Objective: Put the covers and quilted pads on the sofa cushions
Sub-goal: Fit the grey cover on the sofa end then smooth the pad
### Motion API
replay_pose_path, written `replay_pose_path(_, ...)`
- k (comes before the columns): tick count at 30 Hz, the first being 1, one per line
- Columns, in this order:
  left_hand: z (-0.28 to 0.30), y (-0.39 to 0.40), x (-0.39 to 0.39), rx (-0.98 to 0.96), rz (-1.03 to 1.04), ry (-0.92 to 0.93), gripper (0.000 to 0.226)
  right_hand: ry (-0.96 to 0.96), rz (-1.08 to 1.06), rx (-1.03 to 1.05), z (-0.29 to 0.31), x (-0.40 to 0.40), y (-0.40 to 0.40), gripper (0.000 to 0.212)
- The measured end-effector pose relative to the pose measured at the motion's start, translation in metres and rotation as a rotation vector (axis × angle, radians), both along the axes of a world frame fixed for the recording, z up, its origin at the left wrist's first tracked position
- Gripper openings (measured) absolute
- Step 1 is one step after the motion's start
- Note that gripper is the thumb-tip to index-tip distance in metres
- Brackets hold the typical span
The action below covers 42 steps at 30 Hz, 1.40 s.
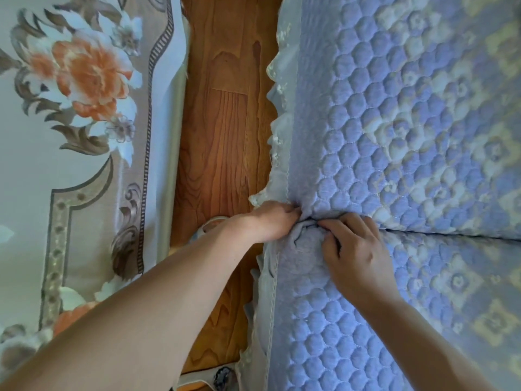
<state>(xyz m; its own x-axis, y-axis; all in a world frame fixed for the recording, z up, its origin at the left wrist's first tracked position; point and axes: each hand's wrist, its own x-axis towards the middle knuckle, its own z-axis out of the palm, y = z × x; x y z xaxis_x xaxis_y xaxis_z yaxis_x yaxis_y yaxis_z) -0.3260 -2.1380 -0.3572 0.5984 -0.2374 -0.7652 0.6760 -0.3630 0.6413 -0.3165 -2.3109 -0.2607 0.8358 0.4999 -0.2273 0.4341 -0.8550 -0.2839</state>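
Wooden floor point(222, 122) runs from twelve down to six o'clock, a floral rug point(79, 136) filling the nine o'clock side. Over at three o'clock, the far quilted pad point(408, 108) lies blue and scalloped, its lace trim point(277, 117) hanging at the edge; the near quilted pad point(338, 320) butts against it along a seam toward five o'clock. Dead centre now: the left hand point(270, 221) pinches bunched fabric at the seam's end, and the right hand point(355, 249), just beside it, has fingers curled, gripping the near pad's corner. A slipper point(208, 228) peeks out under the left wrist.
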Motion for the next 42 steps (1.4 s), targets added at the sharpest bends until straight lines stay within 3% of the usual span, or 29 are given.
replay_pose_path(4,-0.004,-0.006,0.007,0.036,-0.013,-0.004,0.038,0.049,0.132,-0.074,0.003,-0.014,0.02,0.022)
replay_pose_path(8,0.004,0.008,-0.007,-0.244,0.277,0.103,0.03,0.107,0.084,-0.181,0.005,-0.017,0.021,0.049)
replay_pose_path(10,0.005,0.0,-0.005,-0.289,0.173,0.104,0.035,0.101,0.085,-0.185,0.004,-0.017,0.02,0.049)
replay_pose_path(13,0.006,-0.016,0.015,-0.152,-0.157,0.058,0.052,0.102,0.132,-0.162,0.0,-0.016,0.015,0.039)
replay_pose_path(16,0.002,-0.015,0.029,-0.052,-0.343,0.058,0.049,0.164,0.084,-0.128,-0.002,-0.006,0.013,0.037)
replay_pose_path(20,0.009,-0.017,0.02,0.035,-0.292,0.011,0.048,0.146,0.065,-0.086,0.011,-0.006,0.017,0.033)
replay_pose_path(22,0.009,-0.015,0.011,0.048,-0.234,-0.12,0.035,0.091,0.032,-0.148,0.016,-0.008,0.017,0.032)
replay_pose_path(23,0.008,-0.012,0.007,0.051,-0.256,-0.086,0.028,0.055,-0.001,-0.194,0.018,-0.007,0.016,0.031)
replay_pose_path(24,-0.001,-0.011,0.004,0.141,-0.29,-0.275,0.023,0.025,-0.051,-0.234,0.019,-0.005,0.013,0.029)
replay_pose_path(25,-0.004,-0.01,0.01,0.008,-0.118,-0.182,0.024,0.019,-0.102,-0.274,0.019,0.0,0.01,0.03)
replay_pose_path(26,0.004,-0.007,0.015,-0.004,-0.059,-0.011,0.029,0.029,-0.116,-0.338,0.019,0.006,0.009,0.034)
replay_pose_path(27,0.003,-0.01,0.017,0.032,0.053,0.014,0.034,0.05,-0.079,-0.418,0.017,0.012,0.008,0.038)
replay_pose_path(29,0.004,-0.018,0.016,0.077,-0.056,-0.005,0.038,0.197,-0.008,-0.58,0.009,0.025,0.009,0.05)
replay_pose_path(30,0.012,-0.018,0.009,0.135,-0.145,-0.048,0.038,0.291,-0.065,-0.583,0.008,0.032,0.012,0.056)
replay_pose_path(34,0.012,-0.02,0.001,0.32,-0.051,-0.144,0.035,0.469,-0.198,-0.545,0.004,0.054,0.013,0.06)
replay_pose_path(37,0.015,-0.023,0.011,0.143,-0.124,0.058,0.039,0.352,-0.246,-0.409,0.0,0.049,0.003,0.056)
replay_pose_path(42,0.021,-0.026,0.036,-0.065,-0.208,0.122,0.039,0.114,-0.339,-0.228,-0.023,0.045,0.001,0.047)
